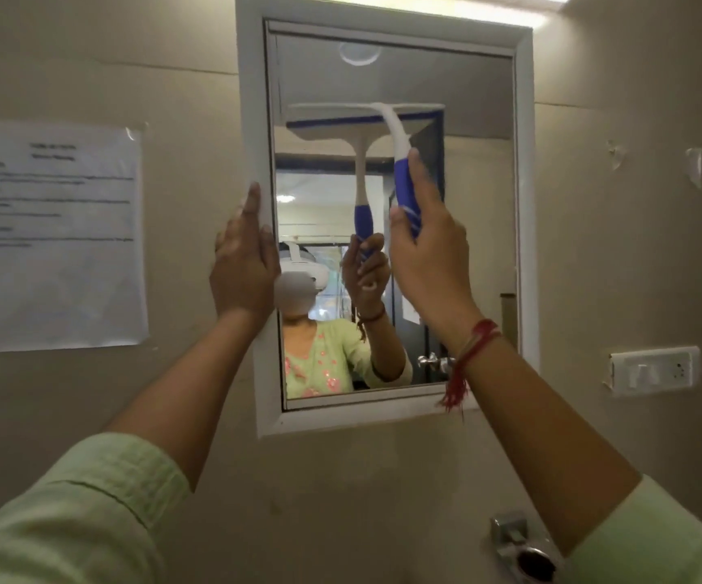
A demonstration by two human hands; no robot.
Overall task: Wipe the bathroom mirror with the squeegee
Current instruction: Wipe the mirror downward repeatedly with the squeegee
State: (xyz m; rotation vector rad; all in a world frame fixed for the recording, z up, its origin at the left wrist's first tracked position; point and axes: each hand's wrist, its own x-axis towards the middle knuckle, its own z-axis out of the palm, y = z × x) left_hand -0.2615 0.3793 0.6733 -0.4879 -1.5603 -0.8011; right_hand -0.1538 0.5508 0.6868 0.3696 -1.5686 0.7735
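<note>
Mirror (467, 204) in a white frame (525, 204), set upright on a beige wall (197, 90). Bare glass above the blade up to the top frame edge, a narrow strip left of the blade's end, a wider strip right of it out to the right frame edge. Below the blade, open glass down to the bottom frame edge, crossed only by the right forearm.

Right hand (429, 263) raised in front of the glass, fingers (418, 179) wrapped closed round the blue grip of the squeegee (401, 162), thumb on the near side, index laid up along the handle. Red thread bracelet (473, 347) on the right wrist, loose ends hanging down to the bottom frame edge.

Left hand (243, 263) flat and open, fingers together and pointing up, pressed against the left side of the frame, holding nothing.

Squeegee in the upper half of the mirror: white curved neck rising from the blue grip to a wide white head, blade lying level across the glass. Blurred; contact line with the glass hard to make out. Reflection of head and handle just left of the real handle.

Printed paper sheet (52, 233) taped to the wall well left of the frame. White switch plate (652, 368) on the wall right of the lower frame corner. Metal fitting (522, 550) low on the wall beneath the mirror.
</note>
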